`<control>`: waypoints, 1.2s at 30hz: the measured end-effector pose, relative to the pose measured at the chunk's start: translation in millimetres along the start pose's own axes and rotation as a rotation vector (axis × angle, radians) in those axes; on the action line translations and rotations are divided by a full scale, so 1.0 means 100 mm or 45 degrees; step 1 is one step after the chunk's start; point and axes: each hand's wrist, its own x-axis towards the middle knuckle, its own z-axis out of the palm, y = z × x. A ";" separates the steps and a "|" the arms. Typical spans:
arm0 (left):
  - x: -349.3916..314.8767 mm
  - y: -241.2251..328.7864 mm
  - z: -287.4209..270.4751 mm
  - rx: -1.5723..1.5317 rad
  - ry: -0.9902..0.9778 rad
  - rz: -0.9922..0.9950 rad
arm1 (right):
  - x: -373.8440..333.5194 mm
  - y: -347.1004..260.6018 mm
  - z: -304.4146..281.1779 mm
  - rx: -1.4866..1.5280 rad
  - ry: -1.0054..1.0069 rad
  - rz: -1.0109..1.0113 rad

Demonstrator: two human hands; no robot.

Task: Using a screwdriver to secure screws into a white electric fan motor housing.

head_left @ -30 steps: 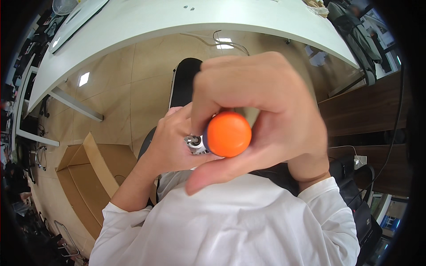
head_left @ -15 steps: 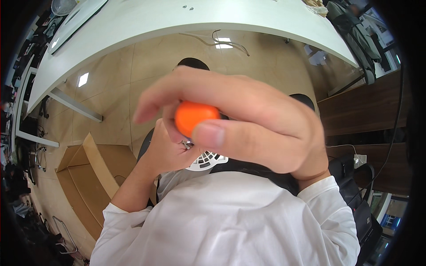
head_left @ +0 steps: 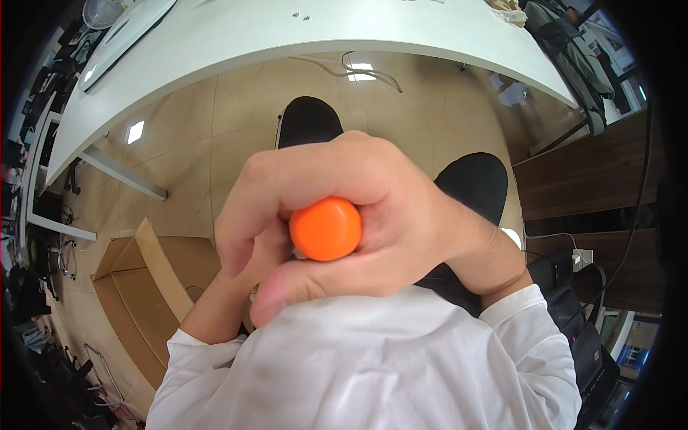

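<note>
One white table (head_left: 308, 36) overhangs tiled floor (head_left: 401, 118); right grip (head_left: 390, 222) encircles orange knob (head_left: 326, 228), left grip (head_left: 255, 275) unclear.

The right grip (head_left: 387, 215) curls round an orange knob-like end (head_left: 326, 228), fingers above it and thumb below. The left grip (head_left: 266, 261) lies mostly hidden beneath. Beyond the dark-clad knees (head_left: 309, 120), two small bits (head_left: 306, 17) sit on the white worktop (head_left: 287, 46); an open cardboard box (head_left: 161, 269) stands on the floor (head_left: 175, 158) at left.

Right hand (head_left: 380, 211) curled, left hand (head_left: 256, 276) below (mostly hidden)
</note>
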 end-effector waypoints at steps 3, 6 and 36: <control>-0.06 -0.05 0.11 -0.030 0.071 -0.102 | -0.01 -0.07 -0.04 -0.068 -0.048 0.235; -0.12 -0.08 0.21 -0.061 0.146 -0.207 | -0.04 -0.06 -0.10 -0.128 0.060 0.283; -0.07 -0.02 0.26 -0.539 0.183 -0.659 | -0.05 -0.19 -0.44 -0.347 -0.292 0.148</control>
